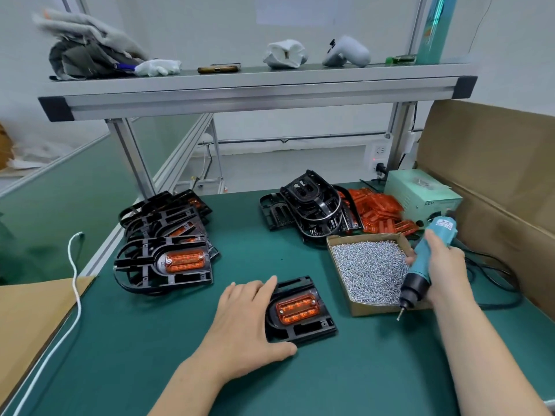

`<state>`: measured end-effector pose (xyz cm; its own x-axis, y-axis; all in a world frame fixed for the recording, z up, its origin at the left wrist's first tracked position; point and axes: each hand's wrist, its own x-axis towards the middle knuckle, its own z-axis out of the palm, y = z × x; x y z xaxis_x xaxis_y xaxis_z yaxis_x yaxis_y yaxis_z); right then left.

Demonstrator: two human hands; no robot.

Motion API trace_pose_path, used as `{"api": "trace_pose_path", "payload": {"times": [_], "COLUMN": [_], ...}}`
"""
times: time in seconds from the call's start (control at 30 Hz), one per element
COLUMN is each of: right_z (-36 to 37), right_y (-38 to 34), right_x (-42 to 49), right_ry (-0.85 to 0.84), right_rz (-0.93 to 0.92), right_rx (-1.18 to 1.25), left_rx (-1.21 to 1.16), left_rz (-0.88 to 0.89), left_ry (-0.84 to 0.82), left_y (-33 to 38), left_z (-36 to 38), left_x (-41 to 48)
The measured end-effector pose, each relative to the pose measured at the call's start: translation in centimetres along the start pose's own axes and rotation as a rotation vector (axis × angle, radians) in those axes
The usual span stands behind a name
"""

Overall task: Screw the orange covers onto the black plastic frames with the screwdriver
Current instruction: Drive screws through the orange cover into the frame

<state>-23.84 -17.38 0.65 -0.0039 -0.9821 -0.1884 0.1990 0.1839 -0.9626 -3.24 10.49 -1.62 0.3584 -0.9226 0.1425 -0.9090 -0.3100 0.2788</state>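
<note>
Left hand, fingers flat, steadies black frame bearing orange cover; right of frame, right hand grips screwdriver over screw box; keep frame pinned, bit upright

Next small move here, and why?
Probably the left hand slides the black frame over to the finished stack: its orange cover seems to show a screw head at each end, and the right hand holds the screwdriver off it, over the screw box.
</note>
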Motion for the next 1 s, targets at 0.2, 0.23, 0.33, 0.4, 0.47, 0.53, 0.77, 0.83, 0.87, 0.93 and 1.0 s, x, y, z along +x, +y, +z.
{"api": "trace_pose_path", "payload": {"times": [0.2, 0.23, 0.33, 0.4, 0.47, 0.53, 0.77, 0.83, 0.87, 0.93, 1.0], "right_z": [-0.4, -0.6, -1.2, -1.3, -1.1, -0.8, -1.0, -1.0, -1.0, -0.9, -0.9], "right_y": [0.3, 0.3, 0.1, 0.2, 0.3, 0.4, 0.6, 0.7, 0.8, 0.8, 0.8], "right_x": [0.2, 0.1, 0.2, 0.2, 0.1, 0.0, 0.3, 0.3, 0.3, 0.2, 0.2], "right_ry": [0.014, 0.055, 0.099, 0.088, 0.091, 0.102, 0.123, 0.123, 0.125, 0.131, 0.136], "right_rz": [-0.166, -0.221, -0.283, -0.288, -0.303, -0.323, -0.341, -0.345, -0.344, -0.346, -0.347], "right_rx": [-0.398, -0.520, -0.654, -0.676, -0.679, -0.667, -0.616, -0.610, -0.608, -0.607, -0.602], "left_rx": [0.157, 0.198, 0.281, 0.310, 0.319, 0.330, 0.365, 0.383, 0.386, 0.386, 0.394], "left_rz": [-0.108, -0.150, -0.251, -0.303, -0.358, -0.383, -0.492, -0.526, -0.543, -0.575, -0.595], "left_ry": [0.264, 0.261, 0.227, 0.227, 0.247, 0.264, 0.209, 0.204, 0.207, 0.211, 0.209], "left_y": [-1.9, -2.4, -3.8, -4.3, -4.6, -4.9, -6.8, -7.6, -7.9, -8.4, -8.5], "left_z": [-2.4, -2.9, -3.9, -3.9, -3.6, -3.4, -4.2, -4.3, -4.4, -4.4, -4.3], "left_x": [0.6, 0.7, 0.4, -0.1, -0.5, -0.6, -1.8, -2.6, -3.0, -3.7, -4.0]}}
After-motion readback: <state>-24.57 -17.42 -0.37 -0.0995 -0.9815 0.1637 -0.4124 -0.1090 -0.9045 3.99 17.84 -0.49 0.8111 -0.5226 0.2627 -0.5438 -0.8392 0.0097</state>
